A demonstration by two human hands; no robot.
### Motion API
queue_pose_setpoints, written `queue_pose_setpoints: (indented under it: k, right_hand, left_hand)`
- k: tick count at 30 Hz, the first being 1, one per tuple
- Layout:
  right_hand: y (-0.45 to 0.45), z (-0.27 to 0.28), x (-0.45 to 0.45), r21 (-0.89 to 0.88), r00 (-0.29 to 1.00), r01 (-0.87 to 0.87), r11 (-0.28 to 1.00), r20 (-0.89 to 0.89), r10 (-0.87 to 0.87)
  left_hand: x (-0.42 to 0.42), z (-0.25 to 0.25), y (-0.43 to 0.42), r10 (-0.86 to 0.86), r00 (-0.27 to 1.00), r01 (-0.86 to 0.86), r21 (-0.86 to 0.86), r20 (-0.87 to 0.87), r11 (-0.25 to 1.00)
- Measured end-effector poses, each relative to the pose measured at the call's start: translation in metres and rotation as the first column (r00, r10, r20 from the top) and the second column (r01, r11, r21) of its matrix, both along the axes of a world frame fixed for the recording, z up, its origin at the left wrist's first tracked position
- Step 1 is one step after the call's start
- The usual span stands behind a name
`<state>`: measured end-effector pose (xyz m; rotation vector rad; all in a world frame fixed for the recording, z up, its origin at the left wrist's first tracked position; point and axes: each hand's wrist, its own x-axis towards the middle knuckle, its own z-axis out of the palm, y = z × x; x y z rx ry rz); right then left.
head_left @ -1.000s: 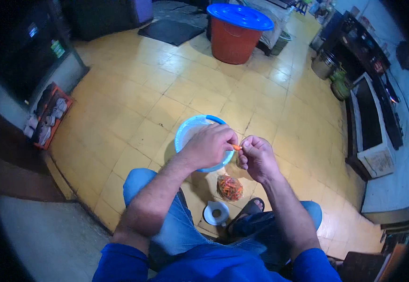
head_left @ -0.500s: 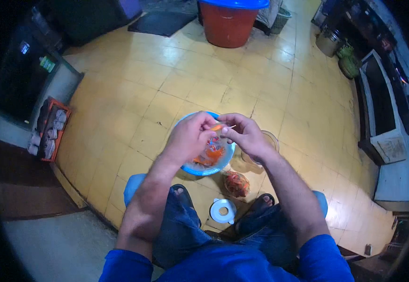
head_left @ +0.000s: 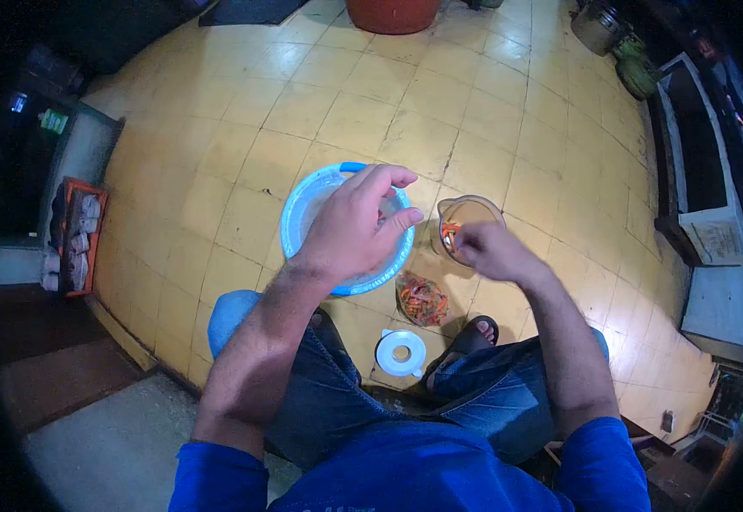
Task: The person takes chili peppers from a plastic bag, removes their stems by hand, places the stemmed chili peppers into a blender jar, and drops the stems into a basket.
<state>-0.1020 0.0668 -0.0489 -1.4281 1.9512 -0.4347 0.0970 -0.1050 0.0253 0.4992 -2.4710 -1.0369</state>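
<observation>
My left hand (head_left: 359, 218) is over the light-blue basin (head_left: 288, 224), thumb and fingers apart with nothing between them. It hides much of the basin's inside. My right hand (head_left: 498, 253) reaches over the near rim of a clear plastic jug (head_left: 484, 207), fingers curled together and slightly blurred. What they hold, if anything, I cannot make out. Orange and red pieces (head_left: 449, 235), seemingly chili peppers, show inside the jug by the fingertips. Below, a clear bag of red and orange chili peppers (head_left: 423, 300) lies on the floor between basin and jug.
A white ring-shaped lid (head_left: 401, 352) lies between my sandalled feet. Farther off stand a large red tub (head_left: 393, 13), an orange shoe rack (head_left: 86, 235) at left, and a green gas cylinder (head_left: 636, 75) beside a white-framed cabinet (head_left: 713, 235) at right. Yellow tiles (head_left: 371, 111) cover the floor.
Both hands were together over the basin, holding an orange chili pepper. They have parted: the right went right to the jug, while the left opened over the basin. The view has tilted down.
</observation>
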Motion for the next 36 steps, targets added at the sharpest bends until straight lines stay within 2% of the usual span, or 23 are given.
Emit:
queue_pose_setpoints:
  k: [1,3,5,7,8,9,11,16,18,22,24,27,31,35,36]
  right_hand:
    - [0.0,-0.003,0.013,0.057,0.964,-0.134,0.989,0.238,0.116]
    - [0.003,-0.043,0.051,0.015,0.887,-0.344,0.939,0.333,0.319]
    - [0.014,-0.112,0.088,0.206,0.91,-0.409,0.889,0.019,0.414]
    - [0.039,-0.145,0.103,0.222,0.919,-0.369,0.903,-0.059,0.39]
    - [0.042,-0.142,0.107,0.235,0.922,-0.329,0.915,-0.128,0.364]
    - [0.044,-0.142,0.108,0.236,0.92,-0.336,0.912,-0.123,0.371]
    - [0.051,-0.135,0.108,0.574,0.903,-0.256,0.778,-0.146,0.405]
    - [0.049,-0.142,0.107,0.58,0.862,-0.211,0.787,-0.268,0.429]
    - [0.046,-0.144,0.115,0.378,0.874,-0.158,0.912,-0.376,0.308]
    - [0.055,-0.182,0.131,0.312,0.843,-0.202,0.928,-0.427,0.327]
    - [0.06,-0.186,0.136,0.364,0.771,-0.266,0.893,-0.475,0.424]
    - [0.057,-0.187,0.129,0.392,0.798,-0.281,0.876,-0.411,0.44]
    - [0.056,-0.183,0.127,0.344,0.834,-0.286,0.895,-0.372,0.409]
    - [0.057,-0.188,0.128,0.375,0.833,-0.327,0.867,-0.318,0.452]
    - [0.055,-0.188,0.128,0.339,0.894,-0.253,0.906,-0.276,0.352]
  left_hand:
    - [0.003,0.001,0.0,-0.004,1.0,0.005,0.058,-0.015,0.998]
    - [0.006,0.001,-0.002,-0.012,0.999,0.015,0.112,-0.03,0.994]
    - [0.01,-0.001,-0.004,-0.005,1.0,0.008,0.112,-0.023,0.994]
    - [0.016,0.0,-0.005,0.002,0.999,0.002,0.088,-0.041,0.996]
    - [0.021,0.001,-0.005,0.009,0.999,-0.005,0.069,-0.05,0.998]
    - [0.027,0.002,-0.006,0.016,0.999,-0.013,0.072,-0.046,0.997]
    - [0.035,0.006,-0.005,-0.005,0.998,0.01,0.069,-0.069,0.998]
    - [0.054,0.02,-0.002,0.011,0.992,-0.003,0.064,-0.129,0.998]
    - [0.066,0.027,0.0,0.022,0.989,-0.013,0.061,-0.145,0.998]
    - [0.092,0.026,0.004,0.099,0.989,-0.091,0.07,-0.112,0.993]
    - [0.104,0.018,0.003,0.125,0.987,-0.117,0.082,-0.1,0.99]
    - [0.107,0.01,-0.001,0.175,0.982,-0.17,0.071,-0.071,0.983]
    - [0.088,0.009,-0.007,0.122,0.983,-0.116,0.053,-0.134,0.992]
    - [0.064,0.006,-0.012,0.053,0.974,-0.042,0.054,-0.222,0.998]
    - [0.06,0.005,-0.013,0.059,0.972,-0.049,0.051,-0.227,0.997]
